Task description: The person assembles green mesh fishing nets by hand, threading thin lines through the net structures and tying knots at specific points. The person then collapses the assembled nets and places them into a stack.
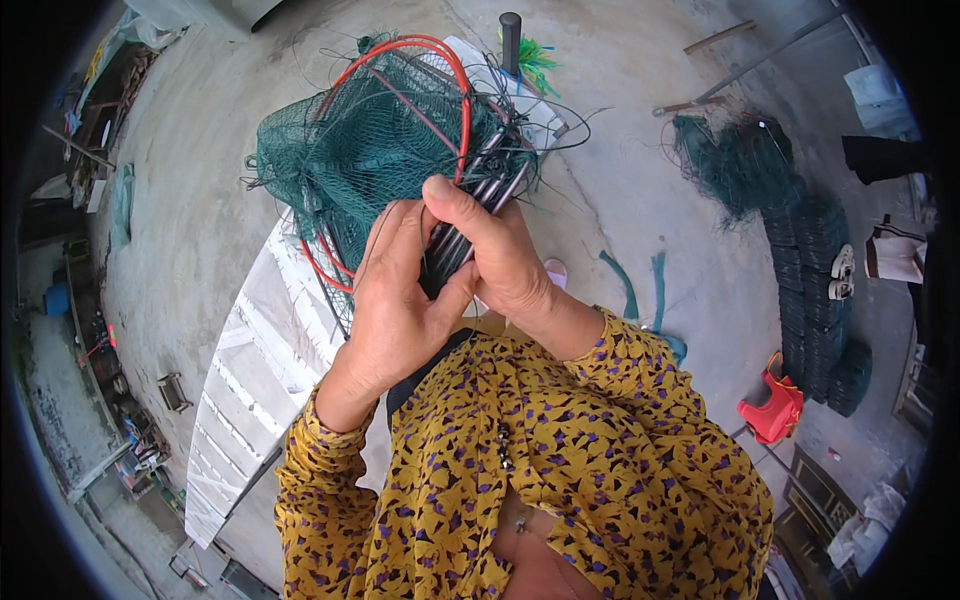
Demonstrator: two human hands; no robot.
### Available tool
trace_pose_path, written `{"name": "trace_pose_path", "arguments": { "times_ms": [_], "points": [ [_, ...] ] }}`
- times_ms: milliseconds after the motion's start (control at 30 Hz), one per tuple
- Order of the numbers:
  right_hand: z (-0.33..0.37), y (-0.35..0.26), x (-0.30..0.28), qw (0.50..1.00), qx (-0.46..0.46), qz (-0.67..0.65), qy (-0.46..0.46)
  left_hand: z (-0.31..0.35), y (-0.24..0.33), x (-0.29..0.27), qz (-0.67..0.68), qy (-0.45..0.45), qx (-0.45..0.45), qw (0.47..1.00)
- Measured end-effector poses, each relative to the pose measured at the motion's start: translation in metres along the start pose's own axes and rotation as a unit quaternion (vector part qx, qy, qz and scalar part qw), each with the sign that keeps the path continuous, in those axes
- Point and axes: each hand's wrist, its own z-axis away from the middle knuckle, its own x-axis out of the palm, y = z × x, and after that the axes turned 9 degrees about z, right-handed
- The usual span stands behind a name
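Observation:
A folded dark green net [345, 150] lies before me, with orange-red tubing [466, 105] looped around and through it. At its near right end, a bundle of dark metal rods [447, 255] is gathered between my hands. My right hand [510, 250] is closed round this bundle, thumb raised along its upper side. My left hand [400, 285] presses against the bundle's left side, its fingers bent together and meeting the right hand's. A thin dark cord seems to run by the left fingertips; its end is hidden. Loose dark strands stick out beyond the rods.
A white slatted surface [240, 390] extends under the net to the left. Beyond stand a black upright handle [510, 45] and a green tassel [538, 70]. On the right floor are loose netting [740, 165], stacked folded nets [805, 290], green strips [622, 285] and a red plastic seat [772, 408].

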Motion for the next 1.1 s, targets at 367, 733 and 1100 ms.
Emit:
{"name": "trace_pose_path", "arguments": {
  "times_ms": [367,733,1100],
  "points": [
    [0.009,-0.001,-0.007,0.97,-0.066,0.06,0.226,0.013,-0.018,-0.024,0.044,-0.117,0.046,0.991],
    [0.049,0.032,-0.21,0.882,-0.048,0.109,0.456,0.017,-0.073,-0.008,0.176,-0.123,-0.125,0.969],
    [0.087,0.003,-0.282,0.817,0.012,0.037,0.576,-0.019,-0.114,-0.036,0.234,0.049,-0.247,0.939]
  ]
}}
